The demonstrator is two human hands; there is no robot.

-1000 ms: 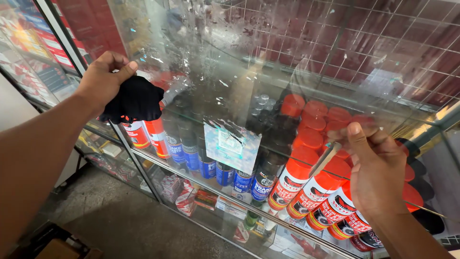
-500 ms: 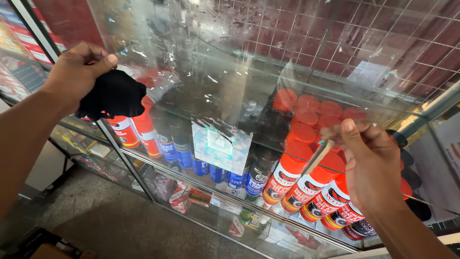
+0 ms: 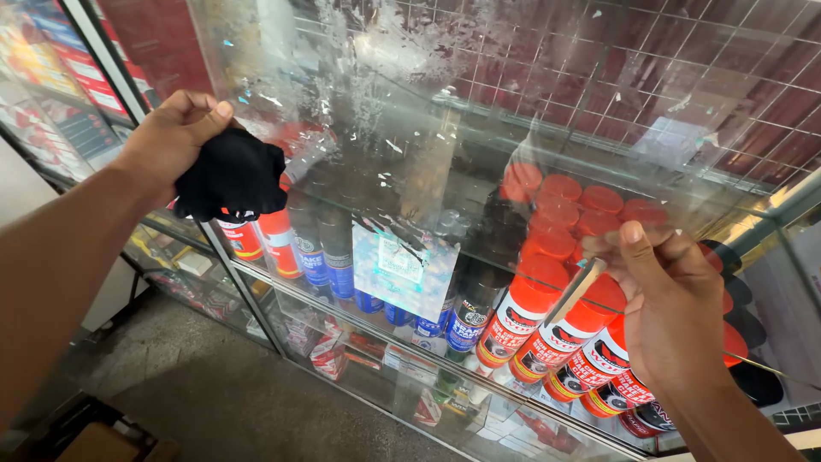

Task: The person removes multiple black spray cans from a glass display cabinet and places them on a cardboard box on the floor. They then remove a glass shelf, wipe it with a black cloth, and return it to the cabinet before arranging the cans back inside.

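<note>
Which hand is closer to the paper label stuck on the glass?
Right hand, just right of the paper label; left hand sits farther up-left, gripping a black cloth.

Your left hand (image 3: 171,137) holds a black cloth (image 3: 231,175). Your right hand (image 3: 676,316) holds a silver blade (image 3: 575,291). Behind the smeary glass (image 3: 445,111) you see red-capped spray cans (image 3: 547,325), blue cans (image 3: 329,257), and a pale blue sticker (image 3: 402,265).

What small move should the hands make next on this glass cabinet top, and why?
Probably slide the thin metal blade, pinched in the right hand, left to the paper sticker on the glass; the left hand holds the black cloth bunched beside it for wiping residue.
</note>
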